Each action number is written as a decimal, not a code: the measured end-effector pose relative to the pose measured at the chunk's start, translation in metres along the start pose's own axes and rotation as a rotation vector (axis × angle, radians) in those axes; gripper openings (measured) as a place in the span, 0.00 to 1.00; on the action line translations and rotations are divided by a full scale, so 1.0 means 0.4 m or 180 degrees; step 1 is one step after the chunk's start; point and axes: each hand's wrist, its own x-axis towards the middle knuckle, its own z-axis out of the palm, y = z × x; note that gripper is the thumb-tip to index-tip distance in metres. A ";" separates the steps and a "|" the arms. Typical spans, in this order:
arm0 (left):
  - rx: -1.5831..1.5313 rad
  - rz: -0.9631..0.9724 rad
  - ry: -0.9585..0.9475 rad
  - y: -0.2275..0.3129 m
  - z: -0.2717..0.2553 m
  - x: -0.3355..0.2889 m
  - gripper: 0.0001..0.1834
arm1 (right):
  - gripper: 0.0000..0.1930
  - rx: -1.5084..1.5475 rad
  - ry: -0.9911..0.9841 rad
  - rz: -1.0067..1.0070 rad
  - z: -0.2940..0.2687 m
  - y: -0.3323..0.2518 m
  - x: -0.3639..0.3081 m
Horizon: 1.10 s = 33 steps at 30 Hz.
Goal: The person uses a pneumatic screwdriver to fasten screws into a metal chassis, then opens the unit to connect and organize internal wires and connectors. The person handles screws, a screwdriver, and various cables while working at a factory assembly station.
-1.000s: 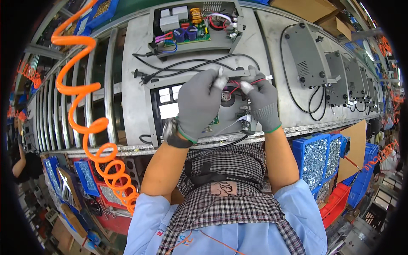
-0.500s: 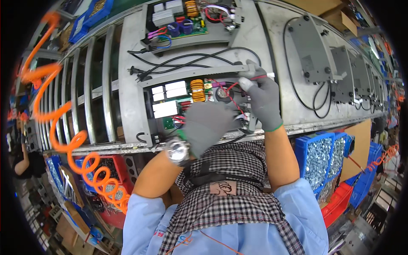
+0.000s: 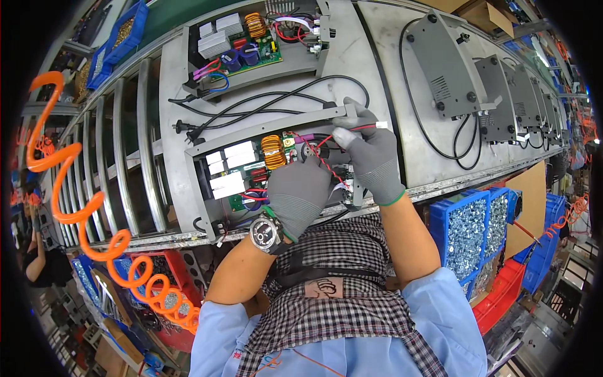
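My gloved left hand (image 3: 301,191) is over the near part of an open grey metal chassis (image 3: 264,131), its fingers drawn together beside a round black part; the fingertips and whatever they grip are hidden. At the chassis's right end, my gloved right hand (image 3: 372,160) pinches a red wire (image 3: 358,129) between thumb and fingers. A small white connector (image 3: 381,125) sticks out past that hand. The twisted wire runs down between both hands. Inside the chassis are a green circuit board (image 3: 237,202), white heatsinks (image 3: 227,185) and a copper coil (image 3: 272,152).
Behind lies a second open chassis (image 3: 264,74), with black power cables (image 3: 270,94) between the two. Closed grey units (image 3: 446,75) stand on the right. Metal rollers (image 3: 147,144) and a coiled orange hose (image 3: 78,217) are at left. Blue screw bins (image 3: 466,235) sit at the near right.
My left hand has moved from a blur over the chassis's middle to rest by the round black part. My right hand still pinches the red wire. The whole view has shifted slightly.
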 end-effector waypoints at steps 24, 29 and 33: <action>0.0411 0.0151 -0.0023 0.010 0.001 -0.003 0.05 | 0.32 -0.0178 -0.0113 0.0154 -0.009 -0.007 -0.001; 0.0416 0.0205 -0.0033 0.011 -0.006 0.000 0.05 | 0.27 -0.0280 -0.0094 0.0097 -0.012 -0.010 -0.001; 0.0343 0.0203 -0.0154 0.014 -0.021 0.003 0.05 | 0.20 -0.0419 -0.0064 -0.0139 -0.008 0.005 -0.003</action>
